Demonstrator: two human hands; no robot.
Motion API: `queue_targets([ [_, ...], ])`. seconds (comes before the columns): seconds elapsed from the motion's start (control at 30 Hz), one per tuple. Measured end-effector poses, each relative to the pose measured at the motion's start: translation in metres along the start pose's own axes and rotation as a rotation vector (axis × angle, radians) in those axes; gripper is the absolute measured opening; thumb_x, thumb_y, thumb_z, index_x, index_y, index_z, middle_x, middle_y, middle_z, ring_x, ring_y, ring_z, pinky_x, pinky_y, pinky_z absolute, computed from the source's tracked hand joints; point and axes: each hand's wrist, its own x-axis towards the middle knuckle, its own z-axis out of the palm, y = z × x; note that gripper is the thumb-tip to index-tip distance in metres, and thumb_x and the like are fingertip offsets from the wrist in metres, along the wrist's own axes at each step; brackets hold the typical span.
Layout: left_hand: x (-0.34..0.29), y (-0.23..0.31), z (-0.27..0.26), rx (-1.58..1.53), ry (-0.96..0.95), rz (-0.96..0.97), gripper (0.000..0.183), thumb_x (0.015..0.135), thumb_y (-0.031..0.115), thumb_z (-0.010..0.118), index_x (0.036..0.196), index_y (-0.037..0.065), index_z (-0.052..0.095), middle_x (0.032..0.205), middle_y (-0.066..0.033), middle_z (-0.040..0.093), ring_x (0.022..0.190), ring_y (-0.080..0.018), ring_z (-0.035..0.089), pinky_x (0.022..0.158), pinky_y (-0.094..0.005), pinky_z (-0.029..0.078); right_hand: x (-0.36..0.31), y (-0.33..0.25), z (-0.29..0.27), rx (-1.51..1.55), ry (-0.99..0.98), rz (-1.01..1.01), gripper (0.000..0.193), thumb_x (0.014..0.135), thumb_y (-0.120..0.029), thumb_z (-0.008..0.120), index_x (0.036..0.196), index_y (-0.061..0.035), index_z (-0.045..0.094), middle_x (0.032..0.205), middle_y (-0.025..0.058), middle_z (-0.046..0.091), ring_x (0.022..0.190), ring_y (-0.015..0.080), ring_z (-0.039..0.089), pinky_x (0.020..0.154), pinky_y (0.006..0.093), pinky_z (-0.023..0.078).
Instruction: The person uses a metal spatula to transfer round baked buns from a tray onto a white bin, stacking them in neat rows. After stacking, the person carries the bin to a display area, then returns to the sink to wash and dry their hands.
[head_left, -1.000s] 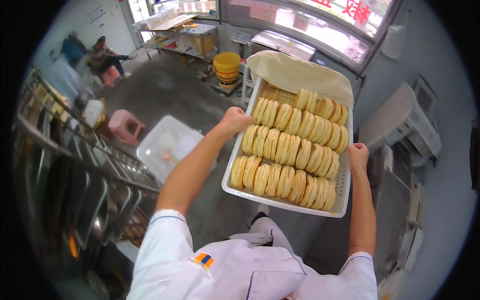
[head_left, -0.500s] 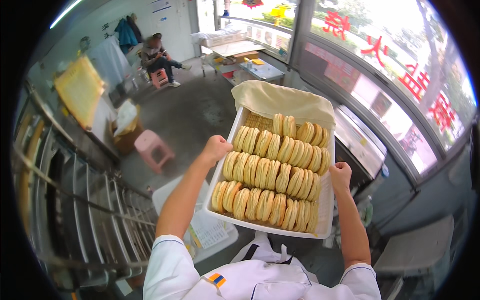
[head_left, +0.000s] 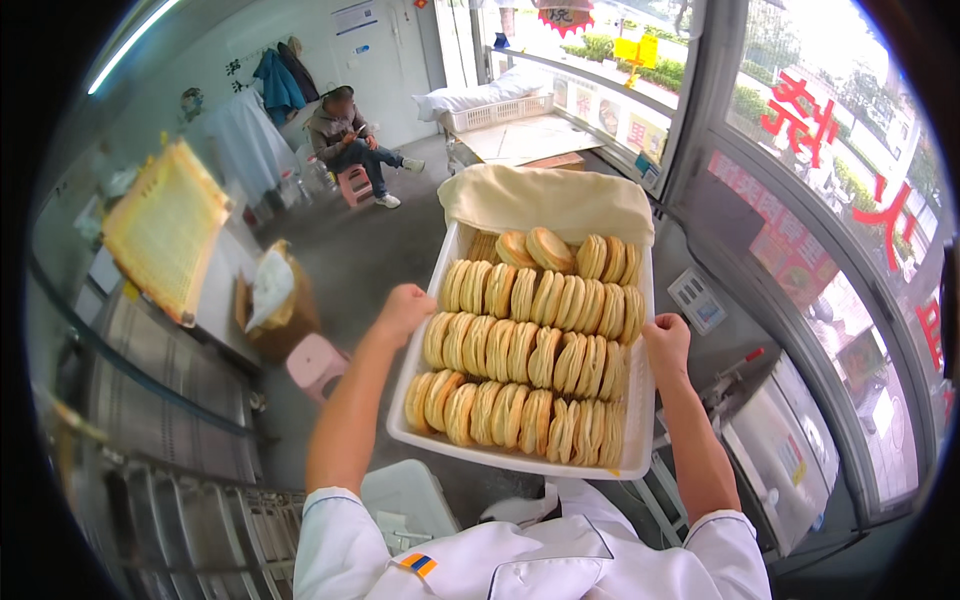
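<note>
A white plastic tray (head_left: 637,430) is held up in front of my body, filled with rows of round, flat, golden-brown buns (head_left: 500,345) standing on edge. In the far row, two buns (head_left: 548,249) lean over with their round faces showing, beside a small group still upright. Folded at the tray's far end is a beige cloth (head_left: 545,203). My left hand (head_left: 408,312) is closed on the left rim, and my right hand (head_left: 667,346) is closed on the right rim. The fingertips of both hands are partly hidden.
A person (head_left: 350,140) sits on a pink stool against the back wall. Nearer are another pink stool (head_left: 318,366), a cardboard box (head_left: 290,330) and metal racks (head_left: 220,530) on the left. A table (head_left: 525,140) stands by the windows. A metal appliance (head_left: 785,455) is at the right.
The view has shifted forward through the room, so the table and seated person look closer. Two upright buns in the far row have tipped over. Both hands keep hold of the tray.
</note>
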Motion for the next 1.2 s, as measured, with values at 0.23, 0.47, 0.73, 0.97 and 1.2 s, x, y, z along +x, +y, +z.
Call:
queue_targets([
  [0.23, 0.009, 0.002, -0.001, -0.056, -0.035, 0.016, 0.008, 0.078, 0.008, 0.069, 0.082, 0.002, 0.064, 0.076, -0.0035, 0.063, 0.066, -0.0132, 0.056, 0.059, -0.0324, 0.047, -0.002, -0.011, 0.001, -0.051, 0.044, 0.037, 0.015, 0.077, -0.009, 0.069, 0.085, 0.0024, 0.063, 0.078, 0.0063, 0.064, 0.073, 0.0155, 0.058, 0.069, 0.0327, 0.049],
  [0.47, 0.009, -0.016, 0.003, -0.112, -0.015, 0.122, 0.011, 0.077, 0.010, 0.071, 0.082, 0.002, 0.066, 0.076, -0.0052, 0.064, 0.068, -0.0147, 0.057, 0.062, -0.0341, 0.048, 0.002, -0.009, -0.003, -0.099, 0.049, -0.050, 0.018, 0.077, -0.009, 0.068, 0.092, 0.0018, 0.067, 0.083, 0.0042, 0.067, 0.074, 0.0130, 0.059, 0.070, 0.0291, 0.048],
  [0.73, 0.015, -0.024, 0.005, -0.100, -0.032, 0.063, 0.011, 0.077, 0.011, 0.071, 0.081, 0.002, 0.065, 0.077, -0.0050, 0.065, 0.068, -0.0145, 0.057, 0.062, -0.0330, 0.048, -0.003, -0.018, -0.004, 0.015, 0.012, -0.045, 0.016, 0.081, -0.009, 0.068, 0.091, 0.0011, 0.064, 0.084, 0.0029, 0.063, 0.074, 0.0123, 0.056, 0.069, 0.0293, 0.048],
  [0.97, -0.002, -0.010, 0.003, 0.036, 0.084, 0.056, 0.012, 0.076, 0.013, 0.071, 0.081, 0.003, 0.066, 0.076, -0.0027, 0.063, 0.070, -0.0132, 0.055, 0.062, -0.0318, 0.047, 0.006, 0.002, 0.002, 0.149, -0.027, -0.032, 0.013, 0.081, -0.006, 0.066, 0.091, 0.0019, 0.063, 0.084, 0.0033, 0.064, 0.073, 0.0105, 0.056, 0.068, 0.0260, 0.048],
  [1.2, -0.004, 0.003, -0.003, 0.105, 0.073, 0.046, 0.016, 0.074, 0.016, 0.071, 0.081, 0.002, 0.066, 0.077, -0.0043, 0.064, 0.072, -0.0131, 0.057, 0.064, -0.0323, 0.049, 0.007, 0.004, 0.002, 0.082, -0.028, -0.034, 0.012, 0.081, -0.005, 0.066, 0.090, 0.0014, 0.064, 0.083, 0.0026, 0.063, 0.074, 0.0118, 0.056, 0.070, 0.0279, 0.049],
])
